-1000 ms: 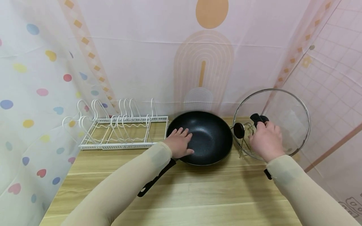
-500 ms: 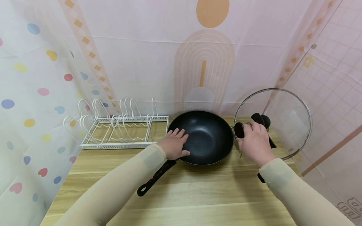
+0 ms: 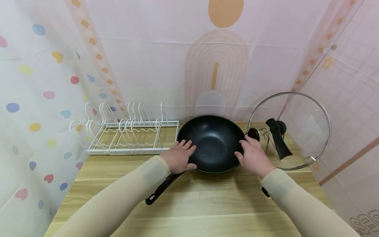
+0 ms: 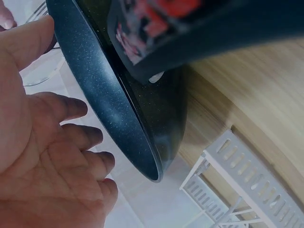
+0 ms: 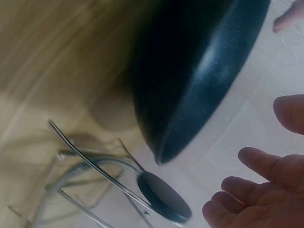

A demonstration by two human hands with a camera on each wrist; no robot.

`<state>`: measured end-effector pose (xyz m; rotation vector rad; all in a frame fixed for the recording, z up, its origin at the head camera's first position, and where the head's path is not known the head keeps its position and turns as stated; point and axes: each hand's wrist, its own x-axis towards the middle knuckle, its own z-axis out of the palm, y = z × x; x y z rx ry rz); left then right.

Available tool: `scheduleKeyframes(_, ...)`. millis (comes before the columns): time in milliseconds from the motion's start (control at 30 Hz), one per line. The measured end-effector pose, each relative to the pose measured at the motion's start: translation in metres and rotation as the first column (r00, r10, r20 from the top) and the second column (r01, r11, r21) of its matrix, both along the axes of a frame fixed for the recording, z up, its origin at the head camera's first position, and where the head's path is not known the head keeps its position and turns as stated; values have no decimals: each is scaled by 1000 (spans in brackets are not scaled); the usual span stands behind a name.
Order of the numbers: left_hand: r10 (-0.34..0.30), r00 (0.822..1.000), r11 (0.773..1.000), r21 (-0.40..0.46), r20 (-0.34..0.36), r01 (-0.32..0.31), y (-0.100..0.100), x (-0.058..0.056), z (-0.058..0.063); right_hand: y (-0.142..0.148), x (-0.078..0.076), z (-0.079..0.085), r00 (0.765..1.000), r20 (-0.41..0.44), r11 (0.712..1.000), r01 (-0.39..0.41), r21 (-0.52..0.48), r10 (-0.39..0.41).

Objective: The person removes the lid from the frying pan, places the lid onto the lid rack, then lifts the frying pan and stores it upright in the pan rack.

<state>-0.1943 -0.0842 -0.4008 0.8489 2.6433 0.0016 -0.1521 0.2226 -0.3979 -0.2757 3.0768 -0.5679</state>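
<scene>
A black frying pan (image 3: 211, 148) with a deep, speckled bowl sits on the wooden table, its black handle (image 3: 162, 192) pointing to the front left. Over the pan's left side, near where the handle joins, hovers my left hand (image 3: 177, 158), fingers spread and relaxed. In the left wrist view its palm faces the rim with a gap between. My right hand (image 3: 255, 158) is at the pan's right rim, fingers loosely extended and holding nothing. Right of it, a glass lid (image 3: 308, 131) with a black handle (image 3: 279, 140) stands tilted up in a wire stand (image 5: 95, 164).
A white wire dish rack (image 3: 130, 151) with upright loops stands left of the pan, close to its rim. The stand carries a dark round disc (image 3: 254, 134). Patterned curtains (image 3: 148, 72) hang behind and at both sides of the wooden table (image 3: 207, 210).
My right hand has left the lid's handle and moved left, past the dark disc, to the pan's right rim. The lid stays leaning in its stand. My left hand has barely shifted.
</scene>
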Motion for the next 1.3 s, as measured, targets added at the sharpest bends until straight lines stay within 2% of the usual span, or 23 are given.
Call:
scheduleKeyframes(267, 9, 1000, 1000, -24, 23, -9, -14, 11, 3, -3, -5, -25, 997, 82, 1000, -8, 21, 7)
scheduleKeyframes(467, 15, 998, 999, -42, 57, -12, -31, 15, 1, -5, -4, -31, 985, 171, 1000, 8, -1, -7)
scheduleKeyframes(733, -3, 998, 1000, 12, 69, 2, -50, 17, -6, -6, -5, -40, 971, 240, 1000, 6, 4, -6)
scheduleKeyframes(1067, 23, 993, 1000, 16, 116, -25, -50, 19, -15, -5, -10, -53, 966, 254, 996, -68, 64, 50)
scheduleKeyframes(1300, 40, 995, 999, 33, 96, -43, -49, 20, -19, -8, -12, -53, 971, 232, 991, -85, 104, 59)
